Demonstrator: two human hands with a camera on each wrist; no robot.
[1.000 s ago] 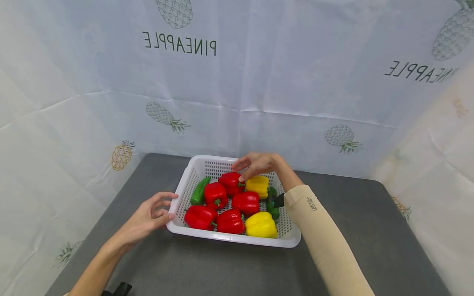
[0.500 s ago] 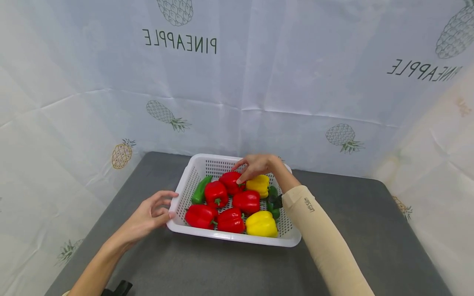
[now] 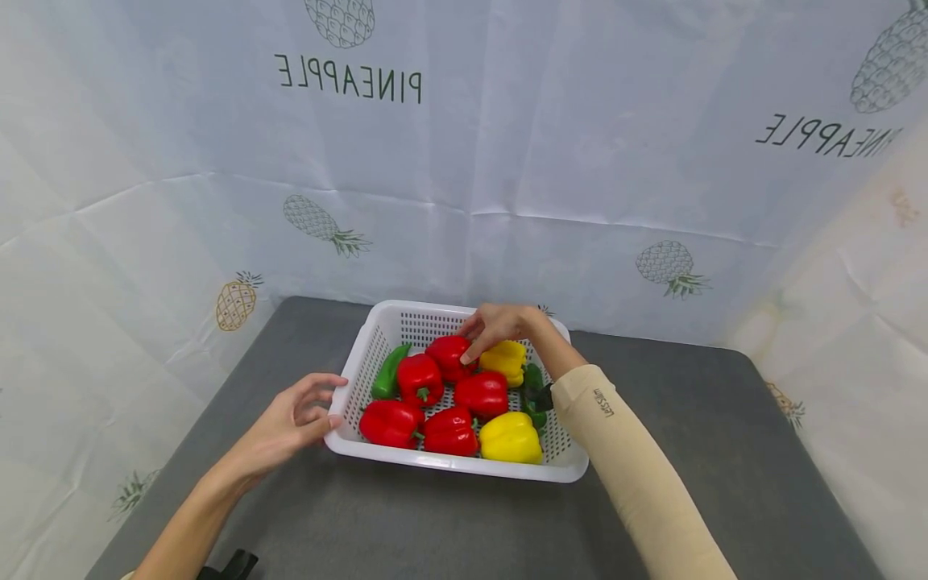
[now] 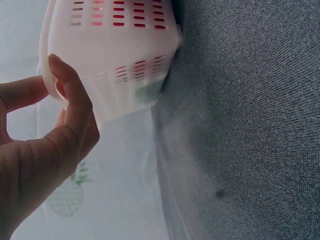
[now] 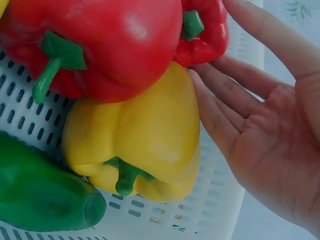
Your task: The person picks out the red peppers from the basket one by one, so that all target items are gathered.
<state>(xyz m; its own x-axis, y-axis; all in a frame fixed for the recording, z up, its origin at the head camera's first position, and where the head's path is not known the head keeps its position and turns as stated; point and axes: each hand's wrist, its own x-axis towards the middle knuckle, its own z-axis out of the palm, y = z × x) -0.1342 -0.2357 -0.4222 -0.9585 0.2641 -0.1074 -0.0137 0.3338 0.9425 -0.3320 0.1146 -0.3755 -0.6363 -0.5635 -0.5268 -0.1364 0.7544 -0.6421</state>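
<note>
A white perforated plastic basket [image 3: 464, 466] holds several red and yellow bell peppers and green peppers. My left hand [image 3: 297, 415] pinches its left rim between thumb and fingers; the left wrist view shows the rim [image 4: 46, 50] between them. At the back of the basket, my right hand [image 3: 500, 324] grips a red bell pepper [image 3: 445, 354], thumb on the near side and fingers behind. In the right wrist view that pepper [image 5: 212, 35] is partly hidden by another red bell pepper [image 5: 125, 45]. Right beside my fingers sits a yellow bell pepper [image 5: 145, 125].
A yellow bell pepper [image 3: 511, 439] lies at the basket's front right. One long green pepper [image 3: 390, 372] is at the left, with more green [image 3: 534, 395] along the right side. The dark grey table [image 3: 674, 451] meets a pineapple-print cloth [image 3: 551, 161] behind.
My right hand has lowered slightly, and its fingers have closed in around the back red bell pepper. The left hand stays at the rim.
</note>
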